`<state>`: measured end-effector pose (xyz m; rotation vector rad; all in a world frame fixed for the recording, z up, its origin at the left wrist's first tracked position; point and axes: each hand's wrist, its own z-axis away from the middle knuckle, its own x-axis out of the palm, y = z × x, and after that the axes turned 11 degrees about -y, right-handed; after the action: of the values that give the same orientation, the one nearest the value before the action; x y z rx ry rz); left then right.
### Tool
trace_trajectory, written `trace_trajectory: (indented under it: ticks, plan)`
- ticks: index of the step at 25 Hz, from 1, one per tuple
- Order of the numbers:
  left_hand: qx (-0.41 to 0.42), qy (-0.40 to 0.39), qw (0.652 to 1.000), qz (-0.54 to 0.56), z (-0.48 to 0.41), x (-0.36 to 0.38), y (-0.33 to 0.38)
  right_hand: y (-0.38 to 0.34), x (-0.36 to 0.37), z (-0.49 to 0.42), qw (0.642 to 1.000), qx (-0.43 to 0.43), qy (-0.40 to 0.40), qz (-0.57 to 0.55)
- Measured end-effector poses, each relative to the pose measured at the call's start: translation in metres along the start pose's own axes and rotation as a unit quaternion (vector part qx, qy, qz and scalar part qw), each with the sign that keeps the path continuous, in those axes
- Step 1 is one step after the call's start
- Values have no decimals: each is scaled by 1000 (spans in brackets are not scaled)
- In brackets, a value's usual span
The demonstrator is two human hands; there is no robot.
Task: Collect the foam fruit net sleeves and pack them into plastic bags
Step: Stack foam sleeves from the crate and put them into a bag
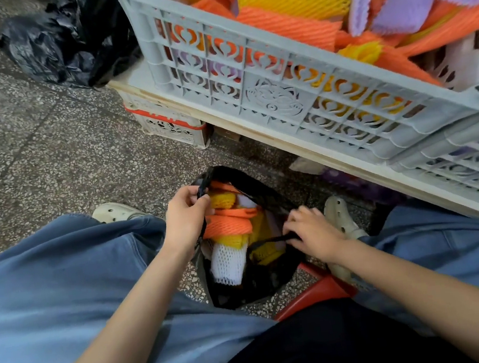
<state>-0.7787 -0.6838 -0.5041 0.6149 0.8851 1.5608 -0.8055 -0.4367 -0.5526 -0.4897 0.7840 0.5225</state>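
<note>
Here my left hand (187, 217) pinches one rim of the black bag (245, 292), fingers (197, 202) curled; my right hand (313, 234) grips the opposite rim; foam sleeves (228, 227) fill it.

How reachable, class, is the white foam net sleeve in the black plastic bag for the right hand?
Probably yes: the white foam net sleeve lies uncovered in the open black plastic bag, though the right hand grips its handle.

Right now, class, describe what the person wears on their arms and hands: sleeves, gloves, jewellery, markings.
Nothing is worn on them. The left forearm and right forearm are bare to the frame edge, with no sleeve in view. The left hand and right hand have no gloves, watch, bracelet or ring visible.
</note>
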Motion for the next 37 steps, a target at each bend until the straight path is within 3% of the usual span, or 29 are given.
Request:
trace_trajectory:
  ticks: [3, 5, 6, 7, 9, 10, 11, 12, 15, 16, 18, 21, 23, 27, 32, 35, 37]
  plan:
    - [3, -6, 1000, -7, 5, 16, -1, 15, -19, 34, 989, 38, 126, -71]
    - [1, -13, 1000, -4, 8, 31, -2, 22, -28, 50, 955, 89, 117, -258]
    - [1, -22, 1000, -1, 10, 39, -1, 24, -32, 56, 906, 106, 101, -396]
    - [6, -33, 999, 3, 13, 48, -1, 26, -34, 59, 836, 119, 89, -528]
    - [7, -61, 998, 14, 21, 67, 3, 30, -32, 67, 704, 141, 87, -691]
    - [6, -70, 997, 17, 24, 74, 3, 32, -29, 70, 670, 150, 112, -719]
    - [4, -75, 997, 17, 25, 79, 2, 35, -26, 71, 659, 165, 143, -720]
    - [4, -74, 997, 9, 26, 84, 3, 40, -22, 75, 669, 190, 175, -697]
    - [37, -39, 993, -108, 15, 87, 0, 69, -8, 81, 770, 279, 223, -529]
    - [51, -22, 985, -165, 14, 86, 3, 76, -7, 82, 787, 286, 239, -492]
    - [83, 15, 971, -224, 8, 81, 9, 82, -12, 79, 778, 246, 292, -499]
    - [104, 43, 968, -224, 1, 69, 19, 73, -32, 75, 756, 162, 365, -518]
    - [113, 53, 968, -216, -1, 65, 23, 74, -47, 72, 764, 152, 395, -487]
    - [96, 43, 957, -271, -4, 67, 16, 93, -46, 63, 840, 210, 277, -416]
    - [51, 1, 923, -381, -11, 58, 13, 95, -27, 60, 887, 193, 172, -383]
    - [168, -9, 844, -509, -10, 59, 41, 86, -45, 80, 940, 132, 112, -295]
    - [311, -3, 809, -499, -6, 68, 76, 75, -71, 97, 952, 81, 169, -241]
